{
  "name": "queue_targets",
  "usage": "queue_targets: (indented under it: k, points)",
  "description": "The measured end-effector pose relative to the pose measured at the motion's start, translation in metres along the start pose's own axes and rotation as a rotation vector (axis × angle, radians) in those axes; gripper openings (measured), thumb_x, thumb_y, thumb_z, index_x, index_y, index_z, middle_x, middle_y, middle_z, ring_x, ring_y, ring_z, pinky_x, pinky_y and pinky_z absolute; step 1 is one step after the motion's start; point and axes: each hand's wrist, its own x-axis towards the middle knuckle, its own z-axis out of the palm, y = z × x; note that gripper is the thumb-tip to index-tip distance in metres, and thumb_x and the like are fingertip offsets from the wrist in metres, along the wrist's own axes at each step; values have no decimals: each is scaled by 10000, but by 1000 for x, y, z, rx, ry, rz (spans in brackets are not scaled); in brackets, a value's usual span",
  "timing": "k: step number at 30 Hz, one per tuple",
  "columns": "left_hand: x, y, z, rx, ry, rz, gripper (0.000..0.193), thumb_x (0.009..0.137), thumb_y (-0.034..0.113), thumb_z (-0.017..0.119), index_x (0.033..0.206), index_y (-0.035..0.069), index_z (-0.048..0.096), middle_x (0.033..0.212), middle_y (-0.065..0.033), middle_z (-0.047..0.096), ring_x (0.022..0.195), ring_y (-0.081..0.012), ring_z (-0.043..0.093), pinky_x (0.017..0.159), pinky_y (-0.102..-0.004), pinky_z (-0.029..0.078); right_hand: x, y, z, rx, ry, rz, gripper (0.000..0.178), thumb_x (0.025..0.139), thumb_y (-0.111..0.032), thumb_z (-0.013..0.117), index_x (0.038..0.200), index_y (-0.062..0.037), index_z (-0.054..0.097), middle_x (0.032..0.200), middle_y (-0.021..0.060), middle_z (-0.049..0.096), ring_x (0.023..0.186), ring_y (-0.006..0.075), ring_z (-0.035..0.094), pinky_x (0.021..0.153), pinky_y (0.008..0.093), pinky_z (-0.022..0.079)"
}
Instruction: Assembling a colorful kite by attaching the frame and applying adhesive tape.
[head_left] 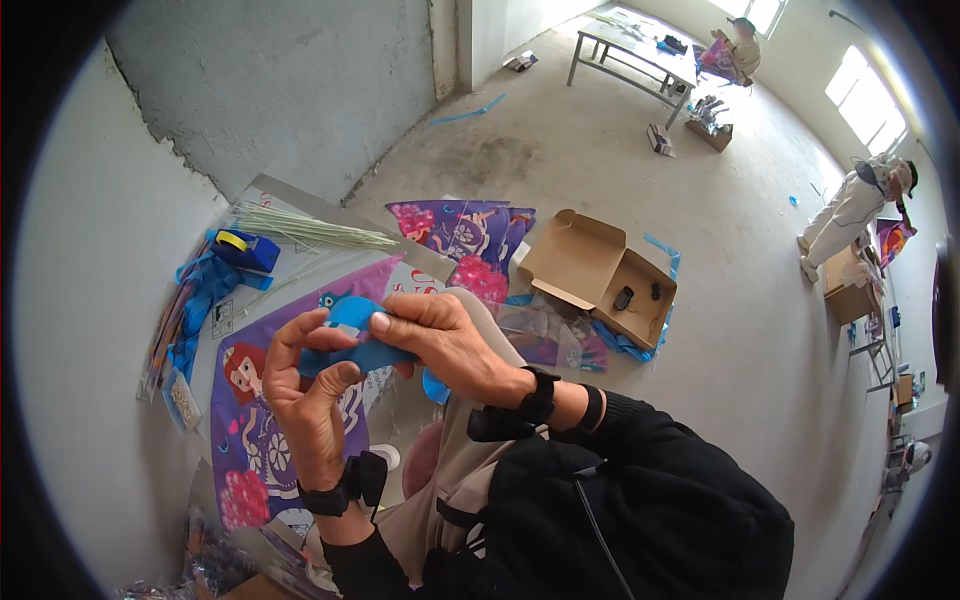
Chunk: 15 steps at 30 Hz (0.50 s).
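Between my two hands is a blue ribbon-like strip, curled over on itself with a small whitish patch on top. My left hand pinches its left end between thumb and fingers. On the other side, my right hand grips the strip with its thumb on top. Below them a purple sheet, printed with a red-haired cartoon figure, lies over a white board on the table. Thin pale sticks lie in a bundle along the far edge. Near them stands a blue tape dispenser with a yellow core.
Blue strips hang at the table's left edge beside a small packet. Another printed purple sheet and an open cardboard box with small black items lie beyond. Two people are farther off, near a long table.
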Motion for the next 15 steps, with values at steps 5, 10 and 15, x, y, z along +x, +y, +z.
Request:
queue_targets:
  k: [5,10,15]
  points:
    - [3,3,1,-114,-64,62,417,749,-62,800,1135,9,656,1040,-95,672,862,-163,667,769,-278,595,2,-4,-5,-11,4,22,324,1042,-315,580,887,-41,655,712,-52,530,629,24,492,545,210,408]
    - [5,6,4,-23,-207,192,316,758,-129,736,1030,7,651,1079,-137,660,881,-207,686,799,-308,605,2,-12,-10,44,60,97,292,1033,-316,596,910,-61,666,717,-59,530,620,23,461,554,201,368]
    - [10,10,1,23,-101,234,181,810,-136,650,940,-12,629,944,-146,685,776,-210,695,698,-306,604,7,-7,-5,178,128,237,245,1006,-272,634,934,-44,687,712,-61,553,605,24,456,527,200,324]
